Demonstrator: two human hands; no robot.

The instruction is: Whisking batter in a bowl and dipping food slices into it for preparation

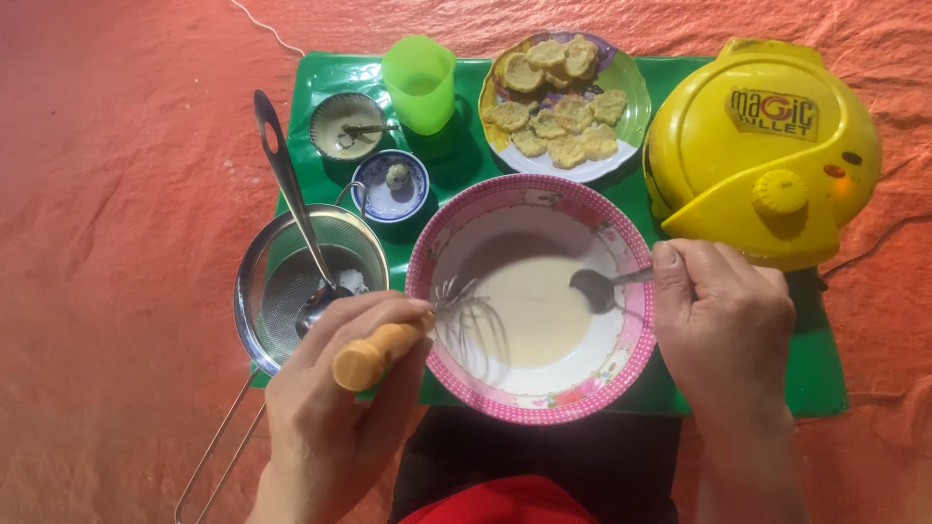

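Gripping left hand [335, 388]: fingers clenched on wooden-handled whisk [427, 330], wires in batter.
Right hand [723, 325]: pinching spoon [607, 284] over batter.
Bowl [529, 393]: pink-rimmed, centre; sieve [282, 281] at nine o'clock.
Risk: brisk whisking could slop thin batter over rim.

Three bowls [529, 296], two spoons [607, 284]

Left hand [335, 388] low at left, fingers curled closed in a grip, thumb on top, right hand [723, 320] opposite, knuckles up, fingers pinched shut, both forearms reached in from below
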